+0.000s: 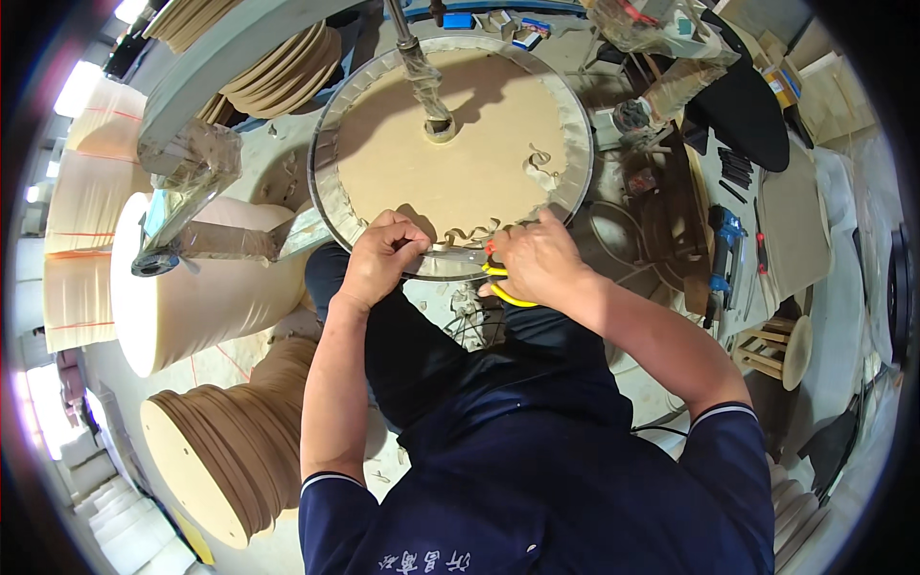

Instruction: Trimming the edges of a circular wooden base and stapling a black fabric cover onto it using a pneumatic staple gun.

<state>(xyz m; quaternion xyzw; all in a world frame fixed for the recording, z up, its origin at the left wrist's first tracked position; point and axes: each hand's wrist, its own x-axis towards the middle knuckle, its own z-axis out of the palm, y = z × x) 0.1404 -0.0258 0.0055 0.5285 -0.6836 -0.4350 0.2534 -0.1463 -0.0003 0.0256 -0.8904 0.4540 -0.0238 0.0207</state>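
A round tan board (402, 144) lies in front of me with a pale fabric border (326, 172) folded over its rim. My right hand (541, 257) is closed on a pair of scissors (515, 300) with yellow handles, their blades pointing left along the board's near edge. At the left end of the blades, my left hand (385, 251) pinches the fabric edge between thumb and fingers. Thin curled fabric strips (470, 233) lie beside the blades. More fabric scraps (541, 171) rest toward the board's right side.
A metal rod (417, 72) comes down onto the board's middle. Padded arms flank it. Left stand a large cream roll (211, 278) and stacked round boards (216, 460). A blue nail or staple gun (725, 240) and a small wooden stool (781, 350) are at right.
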